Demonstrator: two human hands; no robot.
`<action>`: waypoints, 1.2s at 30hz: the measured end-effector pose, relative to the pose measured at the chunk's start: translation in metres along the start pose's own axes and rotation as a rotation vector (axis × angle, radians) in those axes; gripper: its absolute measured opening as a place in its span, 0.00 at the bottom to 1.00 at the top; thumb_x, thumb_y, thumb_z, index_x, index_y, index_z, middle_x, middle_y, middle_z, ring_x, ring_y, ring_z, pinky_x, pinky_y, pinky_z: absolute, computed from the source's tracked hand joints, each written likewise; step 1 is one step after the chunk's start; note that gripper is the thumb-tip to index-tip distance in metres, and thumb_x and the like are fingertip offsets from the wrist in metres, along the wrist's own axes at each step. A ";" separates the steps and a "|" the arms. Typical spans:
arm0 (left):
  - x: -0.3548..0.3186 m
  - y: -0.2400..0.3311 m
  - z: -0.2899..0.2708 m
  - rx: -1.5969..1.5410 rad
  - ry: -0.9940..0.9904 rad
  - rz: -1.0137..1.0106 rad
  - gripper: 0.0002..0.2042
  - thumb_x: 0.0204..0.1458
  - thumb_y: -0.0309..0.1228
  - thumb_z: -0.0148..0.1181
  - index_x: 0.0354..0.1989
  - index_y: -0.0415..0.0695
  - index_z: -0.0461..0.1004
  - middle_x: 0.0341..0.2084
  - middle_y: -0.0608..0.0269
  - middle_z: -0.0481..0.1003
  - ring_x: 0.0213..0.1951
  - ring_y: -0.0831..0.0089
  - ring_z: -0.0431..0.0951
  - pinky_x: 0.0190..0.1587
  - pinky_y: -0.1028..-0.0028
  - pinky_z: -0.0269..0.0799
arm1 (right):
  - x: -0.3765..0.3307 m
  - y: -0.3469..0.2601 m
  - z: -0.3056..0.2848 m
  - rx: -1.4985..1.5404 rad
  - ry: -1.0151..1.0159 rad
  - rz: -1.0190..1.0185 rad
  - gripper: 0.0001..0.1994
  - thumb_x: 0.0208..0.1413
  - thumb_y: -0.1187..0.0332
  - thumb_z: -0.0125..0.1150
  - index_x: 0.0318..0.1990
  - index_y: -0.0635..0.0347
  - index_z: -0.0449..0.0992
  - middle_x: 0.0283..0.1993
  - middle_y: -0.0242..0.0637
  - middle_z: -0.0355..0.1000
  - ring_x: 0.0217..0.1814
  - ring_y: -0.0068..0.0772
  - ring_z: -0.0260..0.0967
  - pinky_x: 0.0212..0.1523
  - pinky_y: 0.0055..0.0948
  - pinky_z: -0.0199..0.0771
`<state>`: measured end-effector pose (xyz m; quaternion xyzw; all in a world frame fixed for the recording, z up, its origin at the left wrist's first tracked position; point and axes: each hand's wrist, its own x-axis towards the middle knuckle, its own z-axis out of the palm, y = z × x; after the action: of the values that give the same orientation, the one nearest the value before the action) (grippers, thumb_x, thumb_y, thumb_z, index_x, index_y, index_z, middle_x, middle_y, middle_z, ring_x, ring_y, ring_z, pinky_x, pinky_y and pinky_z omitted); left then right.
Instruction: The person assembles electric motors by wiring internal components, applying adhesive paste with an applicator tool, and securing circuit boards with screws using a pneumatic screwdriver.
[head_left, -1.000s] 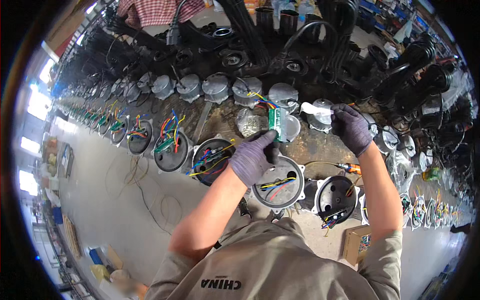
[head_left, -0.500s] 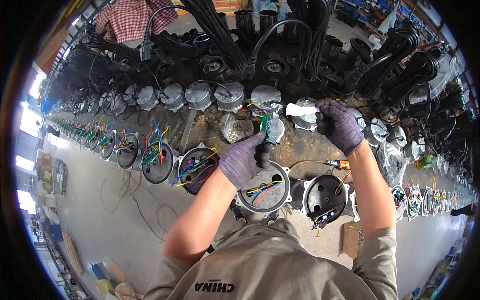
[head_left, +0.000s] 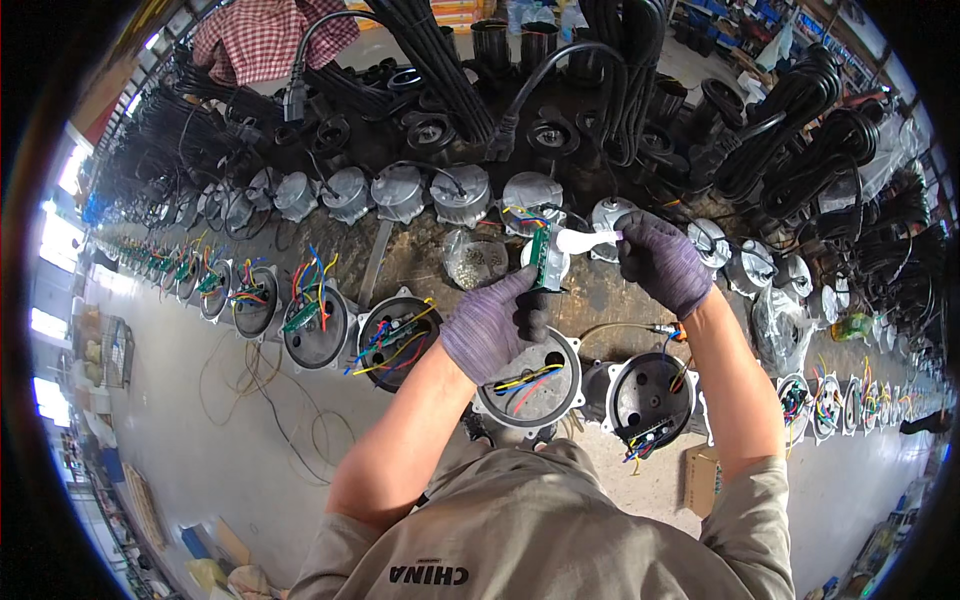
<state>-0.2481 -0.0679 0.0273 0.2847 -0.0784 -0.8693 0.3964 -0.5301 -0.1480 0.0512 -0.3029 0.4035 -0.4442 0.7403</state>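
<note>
My left hand (head_left: 495, 325), in a purple-grey glove, pinches a green circuit board (head_left: 541, 255) by its lower end, with coloured wires at its top. In my right hand (head_left: 668, 262), gloved alike, is a small white spatula (head_left: 590, 240). Its broad white end is beside the board's right side; whether they touch I cannot tell. Behind the board is a round white tub (head_left: 556, 270), partly hidden. Below my left hand sits an open round metal housing (head_left: 540, 385) with yellow, blue and red wires.
A clear bag of small metal parts (head_left: 474, 260) lies left of the board. To the right stands another wired housing (head_left: 650, 395), near an orange-ended tool on a hose. Grey motor housings (head_left: 460, 195) line the bench, with bundled black cables (head_left: 625, 90) behind.
My right hand has moved left and slightly down, bringing the spatula's white end from the right to beside the board. The board has shifted slightly right in my left hand.
</note>
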 end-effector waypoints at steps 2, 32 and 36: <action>-0.002 0.000 0.002 0.020 0.030 0.009 0.14 0.64 0.42 0.62 0.42 0.42 0.78 0.30 0.60 0.80 0.28 0.69 0.78 0.33 0.66 0.75 | 0.004 0.004 -0.008 -0.022 -0.047 -0.003 0.04 0.66 0.73 0.57 0.43 0.60 0.78 0.32 0.32 0.74 0.29 0.25 0.71 0.29 0.23 0.70; -0.023 -0.003 0.007 -0.022 0.020 0.025 0.13 0.66 0.39 0.58 0.43 0.40 0.77 0.29 0.59 0.77 0.29 0.67 0.75 0.35 0.65 0.72 | -0.028 -0.012 -0.008 -0.228 -0.048 -0.152 0.06 0.68 0.69 0.55 0.46 0.60 0.75 0.31 0.32 0.71 0.27 0.25 0.68 0.28 0.26 0.70; -0.025 -0.006 0.013 -0.115 -0.015 0.010 0.13 0.67 0.39 0.57 0.44 0.40 0.77 0.29 0.60 0.76 0.29 0.68 0.75 0.35 0.64 0.70 | -0.041 -0.009 0.013 -0.257 -0.128 -0.195 0.07 0.69 0.68 0.56 0.48 0.60 0.74 0.33 0.33 0.71 0.29 0.28 0.68 0.31 0.28 0.71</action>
<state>-0.2464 -0.0468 0.0466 0.2544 -0.0329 -0.8724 0.4160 -0.5338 -0.1133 0.0787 -0.4606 0.3778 -0.4386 0.6729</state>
